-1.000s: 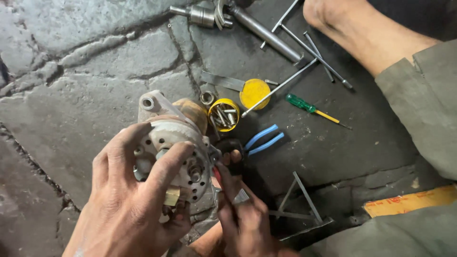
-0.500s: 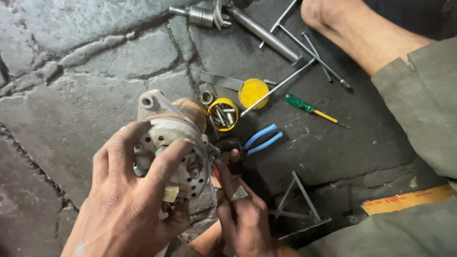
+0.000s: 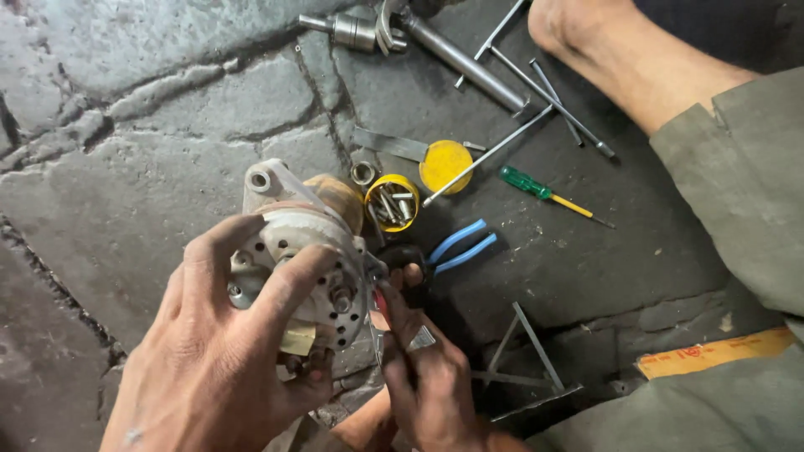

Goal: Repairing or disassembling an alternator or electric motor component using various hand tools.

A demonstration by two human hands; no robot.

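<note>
My left hand grips a round metal motor housing, fingers spread over its perforated end plate. A mounting lug and a brownish body stick out behind it. My right hand is pressed against the housing's right edge, fingers pinched on a small dark tool whose tip touches the housing rim; the tool is mostly hidden. A ring shows on one finger. Both hands are grimy.
On the cracked stone floor lie blue-handled pliers, a yellow cup of small parts, its yellow lid, a green-handled screwdriver, long metal rods, and a steel shaft. A bare foot and grey trousers are at right.
Both hands and the housing stay nearly still; the view has shifted slightly and my right-hand fingers have adjusted a little against the housing edge.
</note>
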